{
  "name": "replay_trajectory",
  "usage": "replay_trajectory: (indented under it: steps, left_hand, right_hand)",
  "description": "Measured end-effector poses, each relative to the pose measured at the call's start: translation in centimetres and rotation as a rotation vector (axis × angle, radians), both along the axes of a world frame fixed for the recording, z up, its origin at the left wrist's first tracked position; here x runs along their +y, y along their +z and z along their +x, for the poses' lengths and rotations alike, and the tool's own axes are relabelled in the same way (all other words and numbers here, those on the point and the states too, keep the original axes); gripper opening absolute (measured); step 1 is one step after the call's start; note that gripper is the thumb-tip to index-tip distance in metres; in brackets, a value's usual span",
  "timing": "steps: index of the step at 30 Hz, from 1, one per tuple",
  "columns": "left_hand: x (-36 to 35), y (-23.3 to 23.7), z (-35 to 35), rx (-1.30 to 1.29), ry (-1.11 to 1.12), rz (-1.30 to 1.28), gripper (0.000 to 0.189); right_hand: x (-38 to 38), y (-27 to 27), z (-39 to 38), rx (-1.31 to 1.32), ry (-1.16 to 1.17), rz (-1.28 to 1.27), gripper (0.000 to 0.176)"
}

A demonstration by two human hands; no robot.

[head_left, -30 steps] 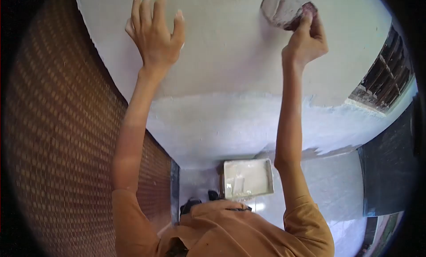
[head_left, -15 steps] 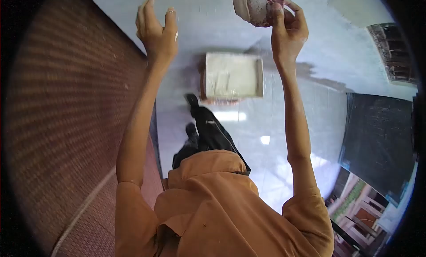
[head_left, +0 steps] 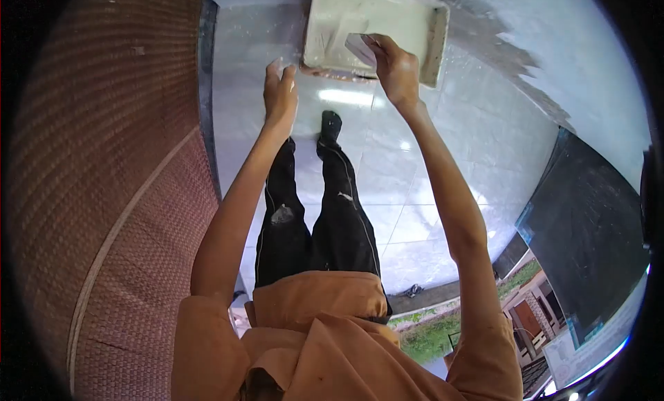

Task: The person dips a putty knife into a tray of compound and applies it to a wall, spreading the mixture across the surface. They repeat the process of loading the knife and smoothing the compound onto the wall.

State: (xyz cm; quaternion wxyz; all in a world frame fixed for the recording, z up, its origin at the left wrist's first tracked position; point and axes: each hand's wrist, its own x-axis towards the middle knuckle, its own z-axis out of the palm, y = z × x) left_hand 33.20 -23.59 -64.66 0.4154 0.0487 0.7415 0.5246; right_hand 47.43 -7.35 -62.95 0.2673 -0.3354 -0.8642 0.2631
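My right hand [head_left: 399, 70] grips a flat scraper [head_left: 360, 49], its pale blade tilted over the front part of a shallow tray. The tray's side wall [head_left: 437, 47] stands around a smooth, creamy-white wet mass [head_left: 380, 17], which looks like putty or plaster. To the left of the tray, my left hand [head_left: 280, 93] hangs in the air, thumb and fingers apart. White smears mark its fingertips, and I see nothing held in it.
Glossy pale tiles [head_left: 401, 172] cover the floor around my legs [head_left: 318, 214]. A woven brown wall panel [head_left: 131, 193] rises close on my left. At right are a partly coated wall [head_left: 546, 41] and a dark board [head_left: 588, 228].
Both hands have come down from near the wall surface, the right one with the scraper to the tray. My view has tilted downward, so the tray appears higher and larger.
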Motion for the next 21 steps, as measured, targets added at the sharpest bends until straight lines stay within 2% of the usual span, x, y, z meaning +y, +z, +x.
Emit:
replay_trajectory:
  steps: [2,4,7,11,21]
  left_hand:
    - [0.1,-3.0,1.6,-0.065,0.029,-0.054,0.057]
    - [0.3,-4.3,2.5,-0.377,0.061,-0.145,0.058]
    - [1.3,-5.3,3.7,-0.532,0.104,-0.123,0.062]
    - [2.9,-6.8,4.4,-0.751,0.233,-0.066,0.067]
    - [3.7,-8.9,5.5,-0.794,0.257,-0.038,0.066]
  right_hand:
    - [-0.2,-2.2,0.3,-0.114,0.03,-0.078,0.016]
    - [0.0,-4.7,0.1,-0.08,0.056,-0.011,0.015]
    - [0.3,-6.8,-0.1,-0.181,0.046,-0.02,0.016]
    - [0.3,-7.9,-0.4,-0.125,0.091,-0.022,0.017]
    - [-0.7,-9.0,-0.3,-0.2,0.159,-0.027,0.02]
